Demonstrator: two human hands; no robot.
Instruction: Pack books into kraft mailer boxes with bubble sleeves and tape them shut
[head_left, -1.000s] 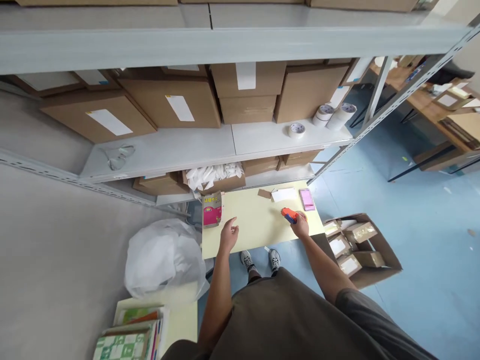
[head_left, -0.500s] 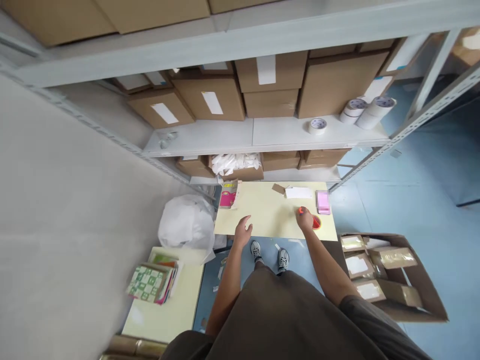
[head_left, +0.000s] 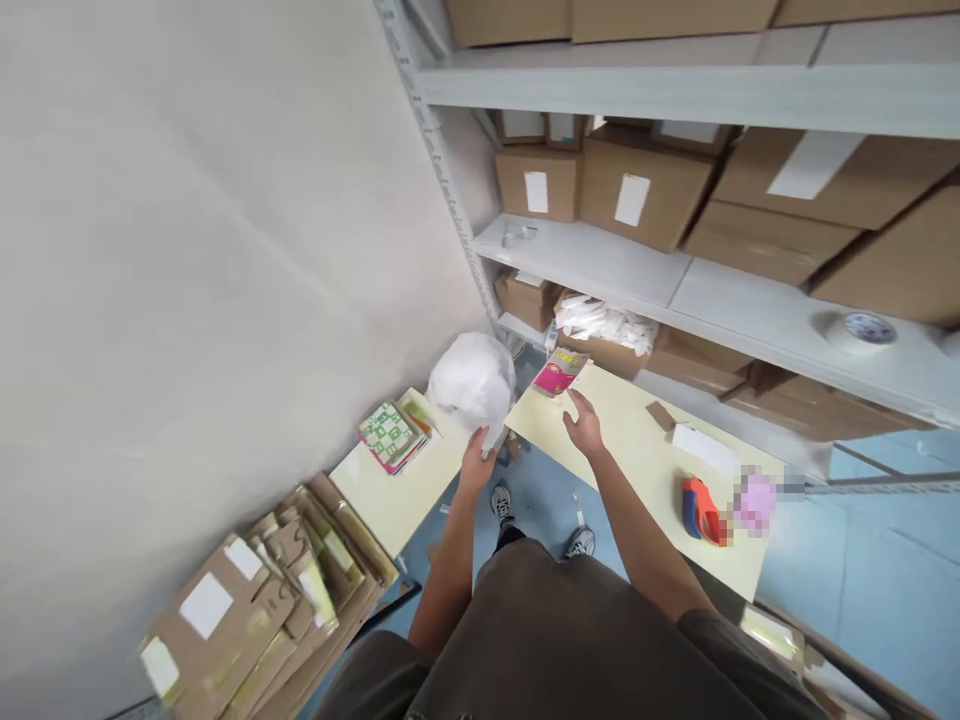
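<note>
My left hand (head_left: 478,462) is raised in front of the white plastic bag (head_left: 472,380), between the two tables, fingers apart and nothing in them. Over the cream table (head_left: 622,425), my right hand (head_left: 583,425) is open and empty, just below a pink and grey booklet (head_left: 560,371). Toward the table's right end lies an orange and blue tape dispenser (head_left: 701,510), beside a pink item (head_left: 754,500) that is blurred. A white box or strip (head_left: 705,447) and a small brown cardboard piece (head_left: 661,416) lie near the back edge.
On the left side table (head_left: 367,490) is a stack of books (head_left: 392,437). Flattened cartons (head_left: 247,610) lean at the lower left. Shelves (head_left: 600,260) with cardboard boxes (head_left: 645,190) and a tape roll (head_left: 861,332) rise behind the table. An open carton is partly visible at the lower right.
The view has swung left. My right hand has let go of the orange dispenser, which now rests on the table, and has moved toward the booklet. My left hand has moved left toward the bag.
</note>
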